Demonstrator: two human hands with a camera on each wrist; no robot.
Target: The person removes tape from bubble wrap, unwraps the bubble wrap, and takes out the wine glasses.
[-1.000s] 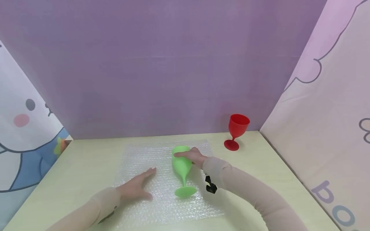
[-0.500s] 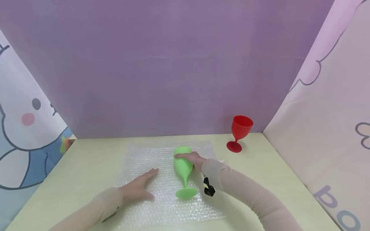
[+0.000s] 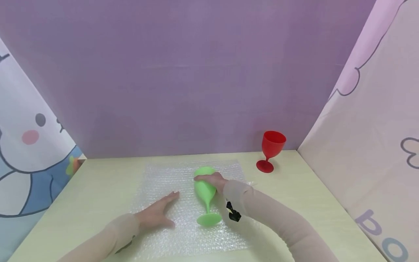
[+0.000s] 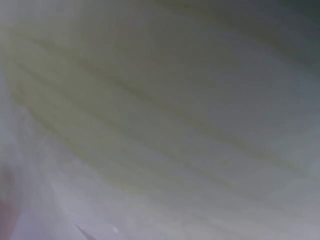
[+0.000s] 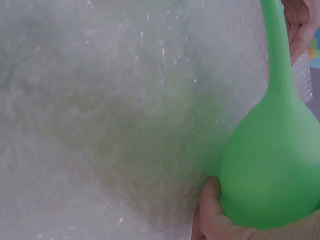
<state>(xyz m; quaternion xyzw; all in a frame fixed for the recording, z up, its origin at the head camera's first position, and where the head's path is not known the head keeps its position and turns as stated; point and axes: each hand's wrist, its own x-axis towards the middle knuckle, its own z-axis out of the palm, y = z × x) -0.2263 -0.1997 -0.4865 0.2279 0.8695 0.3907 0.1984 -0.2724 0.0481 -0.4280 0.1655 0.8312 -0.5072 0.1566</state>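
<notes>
A light green plastic goblet (image 3: 204,189) lies on its side over a sheet of bubble wrap (image 3: 170,240), mouth away from me and round foot towards me. My right hand (image 3: 214,181) grips its bowl from the right, one finger laid across the top near the rim. In the right wrist view, fingers (image 5: 212,205) curve against the bowl (image 5: 272,165), and the stem rises to the top. My left hand (image 3: 156,214) rests on the wrap to the left of the goblet, fingers spread and holding nothing. Pale blurred fabric fills most of the left wrist view.
At the back right of the table (image 3: 101,182) stands a red goblet (image 3: 272,145), upright. A purple wall (image 3: 193,80) closes off the back, and printed panels flank the table on the left and right.
The head view first swings slightly, moving the scene. Over the last half second my right hand and the green goblet shift a little left. My left hand stays still on the wrap.
</notes>
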